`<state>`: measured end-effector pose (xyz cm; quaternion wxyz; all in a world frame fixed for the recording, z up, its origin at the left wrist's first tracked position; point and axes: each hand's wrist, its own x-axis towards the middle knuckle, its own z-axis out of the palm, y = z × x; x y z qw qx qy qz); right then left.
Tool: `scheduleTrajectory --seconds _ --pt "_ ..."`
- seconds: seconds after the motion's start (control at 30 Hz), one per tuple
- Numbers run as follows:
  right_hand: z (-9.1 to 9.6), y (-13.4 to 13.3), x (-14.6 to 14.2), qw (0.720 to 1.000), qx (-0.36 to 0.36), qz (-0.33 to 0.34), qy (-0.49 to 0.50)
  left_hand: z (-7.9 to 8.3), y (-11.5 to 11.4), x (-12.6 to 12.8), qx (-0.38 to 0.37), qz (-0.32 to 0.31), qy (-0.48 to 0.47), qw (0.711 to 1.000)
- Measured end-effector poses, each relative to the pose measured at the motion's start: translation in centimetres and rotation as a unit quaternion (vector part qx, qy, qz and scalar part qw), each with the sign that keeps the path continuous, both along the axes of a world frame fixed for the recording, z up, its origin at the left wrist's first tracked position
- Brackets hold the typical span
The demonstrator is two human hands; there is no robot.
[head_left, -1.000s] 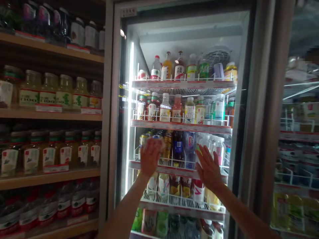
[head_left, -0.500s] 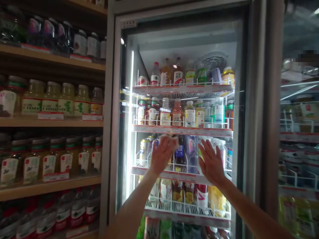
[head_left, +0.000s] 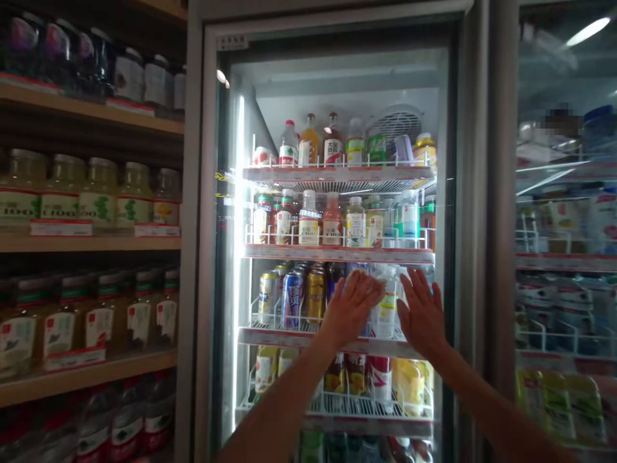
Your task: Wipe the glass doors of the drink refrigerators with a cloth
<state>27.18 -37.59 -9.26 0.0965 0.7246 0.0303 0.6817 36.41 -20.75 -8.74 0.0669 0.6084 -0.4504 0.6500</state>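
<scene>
My left hand [head_left: 348, 312] is raised in front of the lit drinks fridge, its palm against the glass door [head_left: 332, 83]. A pale crumpled cloth [head_left: 373, 287] shows at its fingertips, pressed under the fingers; most of it is hidden. My right hand [head_left: 424, 314] is a little to the right, fingers stretched and spread toward the glass, with nothing in it. Behind both hands, on the third shelf, stand cans such as a blue can [head_left: 292, 299] and a gold can [head_left: 316, 294], and a clear bottle [head_left: 387, 305].
Wooden shelves [head_left: 91, 241] with rows of juice bottles [head_left: 99, 315] run along the left. A grey metal frame [head_left: 195, 257] surrounds the fridge door. To the right is another glass-fronted fridge [head_left: 563, 263] with drinks and reflections.
My left hand has slid right across the glass with the cloth, closer to my right hand. My right hand stays open, slightly farther right. The view has shifted a little.
</scene>
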Motion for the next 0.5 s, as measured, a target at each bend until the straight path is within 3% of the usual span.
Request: scheduleTrajectory --seconds 0.07,0.13,0.23,0.3,0.33,0.4,0.5 --pt "0.2 -0.7 -0.4 1.0 0.008 -0.005 -0.005 0.8 1.4 0.8 -0.017 0.006 -0.006 1.0" --pt "0.3 -1.5 -1.1 1.0 0.018 -0.009 -0.017 2.4 4.3 2.4 -0.115 0.02 0.035 0.993" --pt "0.2 -2.9 -2.0 0.999 0.033 -0.012 -0.022 5.4 8.1 4.6 -0.328 0.022 0.135 0.935" --pt "0.1 -3.5 -2.4 0.999 0.04 -0.008 -0.021 6.6 8.3 4.8 -0.411 0.018 0.167 0.896" --pt "0.1 -3.7 -2.6 0.999 0.043 -0.006 -0.021 6.8 7.5 4.4 -0.417 0.018 0.167 0.893" --pt "0.1 -3.9 -2.6 0.999 0.048 0.003 -0.022 6.4 4.3 2.6 -0.346 0.018 0.14 0.928" --pt "0.6 -3.6 -2.4 0.999 0.044 0.025 -0.018 4.6 -1.8 -0.4 -0.101 0.006 0.043 0.994"
